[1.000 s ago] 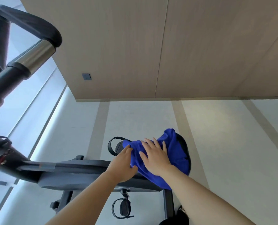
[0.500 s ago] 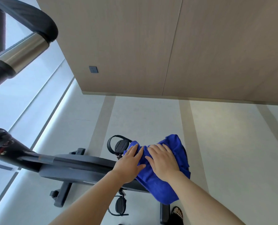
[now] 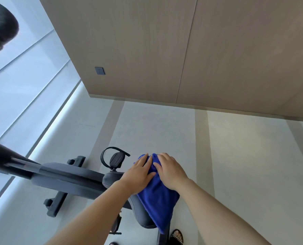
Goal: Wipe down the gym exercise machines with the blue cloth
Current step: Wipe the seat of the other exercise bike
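Pressing soft blue cloth (image 3: 157,200) flat onto dark grey padded exercise-bike saddle (image 3: 111,179), cloth draped down rear. Left hand (image 3: 138,175) and right hand (image 3: 170,171) side by side on top, fingers straight, palms down. Probably to spread wiping pressure and stop cloth slipping.

We brought our hands closer together: the left hand (image 3: 138,175) slid from the seat's nose onto the cloth (image 3: 158,200), and the right hand (image 3: 170,171) came in beside it. The cloth, earlier spread wide over the seat (image 3: 142,216), gathered into a narrower bundle hanging down its near side. Our view tipped down, so the handlebar (image 3: 0,29) slipped toward the upper left corner and a sandalled foot (image 3: 177,236) appeared below.
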### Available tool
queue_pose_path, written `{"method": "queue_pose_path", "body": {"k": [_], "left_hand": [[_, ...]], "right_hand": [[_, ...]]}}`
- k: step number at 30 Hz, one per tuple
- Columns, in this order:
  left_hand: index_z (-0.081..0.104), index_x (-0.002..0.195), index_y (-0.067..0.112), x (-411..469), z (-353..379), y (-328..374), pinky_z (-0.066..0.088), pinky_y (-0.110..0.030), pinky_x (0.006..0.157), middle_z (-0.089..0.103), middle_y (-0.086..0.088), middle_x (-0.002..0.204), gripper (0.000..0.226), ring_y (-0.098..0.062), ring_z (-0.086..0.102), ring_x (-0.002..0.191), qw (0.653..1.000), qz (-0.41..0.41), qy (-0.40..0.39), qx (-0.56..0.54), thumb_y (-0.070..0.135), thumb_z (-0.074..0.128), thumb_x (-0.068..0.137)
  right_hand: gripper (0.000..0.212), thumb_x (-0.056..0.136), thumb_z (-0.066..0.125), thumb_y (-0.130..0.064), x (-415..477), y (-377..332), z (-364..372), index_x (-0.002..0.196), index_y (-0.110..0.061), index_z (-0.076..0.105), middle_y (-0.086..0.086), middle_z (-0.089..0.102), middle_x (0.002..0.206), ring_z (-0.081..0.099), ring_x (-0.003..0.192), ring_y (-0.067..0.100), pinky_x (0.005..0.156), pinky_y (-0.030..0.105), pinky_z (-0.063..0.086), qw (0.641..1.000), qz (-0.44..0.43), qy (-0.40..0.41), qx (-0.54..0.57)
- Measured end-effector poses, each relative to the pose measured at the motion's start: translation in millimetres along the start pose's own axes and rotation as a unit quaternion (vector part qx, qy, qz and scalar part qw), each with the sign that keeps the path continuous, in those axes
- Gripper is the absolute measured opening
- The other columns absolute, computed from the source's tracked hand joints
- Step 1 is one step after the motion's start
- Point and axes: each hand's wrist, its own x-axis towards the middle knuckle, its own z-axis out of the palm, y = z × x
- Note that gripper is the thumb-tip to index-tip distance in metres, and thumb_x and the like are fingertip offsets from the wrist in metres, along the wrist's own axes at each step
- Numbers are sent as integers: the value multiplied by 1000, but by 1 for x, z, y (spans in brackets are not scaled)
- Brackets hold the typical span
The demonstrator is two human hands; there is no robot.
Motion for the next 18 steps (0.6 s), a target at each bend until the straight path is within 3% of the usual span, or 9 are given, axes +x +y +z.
{"method": "queue_pose_path", "body": {"k": [3, 6, 8, 10, 14, 18], "left_hand": [[14, 149, 16, 2, -2, 5, 21, -29, 113, 15, -1, 156, 60, -18, 19, 142, 1000, -10, 15, -4, 39, 36, 98], [31, 141, 16, 7, -2, 14, 35, -31, 103, 37, 0, 142, 49, -21, 42, 125, 998, -30, 52, -15, 35, 39, 97], [35, 137, 16, 7, -1, 17, 38, -32, 99, 42, 0, 137, 45, -22, 46, 120, 996, -35, 72, -23, 34, 40, 97], [30, 142, 17, 5, 5, 17, 36, -31, 103, 36, 1, 143, 49, -21, 42, 126, 995, -39, 88, -28, 35, 38, 97], [9, 149, 18, -4, 21, 13, 22, -29, 114, 13, 2, 157, 56, -17, 15, 143, 993, -56, 100, 8, 40, 25, 100], [0, 149, 14, -9, 24, 10, 6, -27, 116, 2, -3, 159, 60, -17, 2, 145, 993, -9, 103, 64, 41, 21, 100]], "right_hand": [[36, 99, 34, -36, 5, 7, -1, 123, -13, 49, 1, 52, 126, 50, 111, 20, 95, 29, 41, 1000, -7, -10, 28], [33, 99, 33, -35, 8, 12, -2, 115, -13, 51, 2, 55, 117, 52, 105, 21, 88, 27, 42, 999, -13, -7, 33], [33, 99, 33, -34, 7, 12, -2, 117, -13, 51, 3, 55, 117, 51, 104, 21, 89, 29, 43, 999, -18, 6, 29], [34, 99, 34, -34, 5, 11, 0, 119, -12, 50, 3, 54, 119, 49, 105, 22, 88, 30, 43, 999, -18, 25, 19], [34, 98, 35, -36, -5, 6, 5, 118, -13, 50, 3, 53, 122, 48, 106, 22, 87, 28, 43, 997, 6, 71, 7], [38, 98, 35, -36, -22, 4, 9, 126, -13, 44, 4, 47, 131, 47, 112, 24, 93, 30, 41, 995, 40, 87, 4]]}}
